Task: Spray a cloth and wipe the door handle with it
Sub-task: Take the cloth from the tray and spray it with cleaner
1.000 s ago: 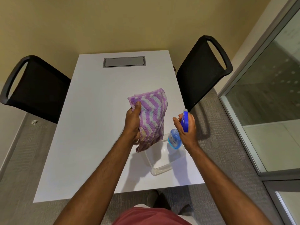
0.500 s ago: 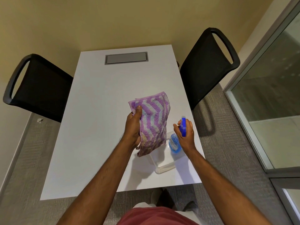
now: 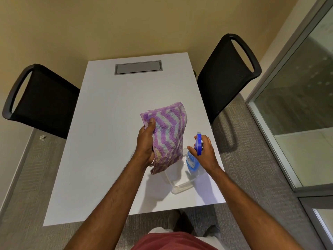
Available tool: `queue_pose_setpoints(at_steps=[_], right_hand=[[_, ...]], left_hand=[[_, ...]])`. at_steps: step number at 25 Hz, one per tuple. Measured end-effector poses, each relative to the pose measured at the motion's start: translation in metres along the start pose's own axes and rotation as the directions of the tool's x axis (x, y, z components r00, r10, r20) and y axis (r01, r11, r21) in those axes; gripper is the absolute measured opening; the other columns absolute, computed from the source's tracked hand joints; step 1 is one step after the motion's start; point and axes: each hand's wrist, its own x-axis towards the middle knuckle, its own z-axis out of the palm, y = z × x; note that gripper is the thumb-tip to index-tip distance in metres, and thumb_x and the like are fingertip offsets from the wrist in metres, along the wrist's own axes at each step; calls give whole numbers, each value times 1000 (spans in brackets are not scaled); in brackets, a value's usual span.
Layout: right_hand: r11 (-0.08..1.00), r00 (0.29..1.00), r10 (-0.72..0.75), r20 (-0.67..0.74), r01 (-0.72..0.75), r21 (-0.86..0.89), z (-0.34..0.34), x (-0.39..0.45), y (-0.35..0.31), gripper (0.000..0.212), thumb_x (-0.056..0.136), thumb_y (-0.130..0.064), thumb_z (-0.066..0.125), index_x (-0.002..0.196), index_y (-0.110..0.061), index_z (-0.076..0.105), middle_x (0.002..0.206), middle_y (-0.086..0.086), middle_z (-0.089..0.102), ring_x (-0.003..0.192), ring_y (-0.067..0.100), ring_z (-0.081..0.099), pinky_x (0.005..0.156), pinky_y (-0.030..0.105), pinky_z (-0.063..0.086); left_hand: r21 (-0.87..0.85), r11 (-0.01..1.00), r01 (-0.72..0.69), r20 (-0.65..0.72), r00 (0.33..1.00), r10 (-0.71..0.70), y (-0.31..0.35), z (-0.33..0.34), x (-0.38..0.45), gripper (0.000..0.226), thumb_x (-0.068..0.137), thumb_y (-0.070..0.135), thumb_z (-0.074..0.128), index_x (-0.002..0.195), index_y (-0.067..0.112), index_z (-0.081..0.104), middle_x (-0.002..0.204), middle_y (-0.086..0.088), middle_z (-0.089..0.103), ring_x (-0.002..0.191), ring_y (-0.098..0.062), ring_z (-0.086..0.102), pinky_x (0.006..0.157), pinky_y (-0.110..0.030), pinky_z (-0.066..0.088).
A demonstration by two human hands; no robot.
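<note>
— Cloth [image 3: 167, 136] hangs over the white surface [image 3: 100, 141], long axis running twelve to six, pinched at its upper left edge by the left hand [image 3: 146, 141].
— And the spray bottle [image 3: 193, 159]?
— Gripped in the right hand [image 3: 205, 152], at four o'clock from the cloth, just beside it; the nozzle seems to face ten o'clock.

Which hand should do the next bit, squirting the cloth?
The right hand. It already grips the blue spray bottle by its trigger head, beside the purple striped cloth. The left hand is occupied holding that cloth up above the white table, so it likely just keeps it steady.
</note>
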Motion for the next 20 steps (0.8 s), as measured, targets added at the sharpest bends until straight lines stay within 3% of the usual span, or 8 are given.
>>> queue_pose_setpoints(at_steps=[5, 7, 10, 13, 15, 20], right_hand=[[999, 1000, -18, 6, 18, 49, -8, -12, -3, 79, 84, -13, 87, 148, -9, 41, 150, 12, 48, 126, 27, 57, 81, 11, 57], [997, 1000, -25, 4, 25, 69, -12, -20, -4, 81, 84, -15, 88, 150, -14, 40, 153, 8, 46, 130, 26, 56, 83, 9, 56], [997, 998, -54, -13, 54, 49, -21, -35, -16, 86, 84, -28, 87, 153, -19, 36, 159, 4, 41, 133, 17, 52, 95, 13, 48], [997, 986, -66, -156, 71, 27, -37, -39, -47, 84, 87, -45, 81, 155, -17, 38, 160, 5, 42, 134, 16, 49, 109, 37, 49], [995, 965, -35, -262, 59, 86, -54, -37, -80, 83, 86, -52, 71, 154, -18, 39, 160, 6, 45, 136, 19, 51, 112, 45, 49], [913, 953, -13, -303, 135, 385, -116, -35, -162, 90, 75, -63, 68, 151, -23, 42, 156, 1, 50, 137, 17, 56, 111, 35, 51]], left_hand=[[-18, 1000, -6, -5, 1000, 6, 3, 11, -4, 28, 109, 42, 53, 121, 21, 66, 116, -10, 78, 109, -33, 75, 102, -54, 59], [-24, 1000, -15, 7, 1000, 15, 4, 15, -4, 29, 109, 42, 54, 122, 20, 67, 116, -10, 79, 109, -34, 76, 102, -55, 59], [3, 999, -41, 38, 998, 41, 7, 23, -4, 29, 109, 43, 54, 122, 21, 66, 111, -6, 80, 108, -32, 76, 98, -53, 61], [40, 994, -97, 49, 994, 95, 23, 35, -6, 28, 109, 43, 53, 119, 20, 67, 104, -2, 81, 104, -29, 78, 88, -43, 66], [92, 987, -134, 77, 989, 127, 46, 48, -9, 27, 109, 44, 53, 117, 22, 66, 103, 1, 81, 101, -26, 79, 87, -41, 66], [246, 953, -178, 320, 943, 93, 105, 107, -28, 29, 106, 47, 59, 114, 20, 68, 94, 2, 81, 93, -21, 80, 72, -31, 65]])
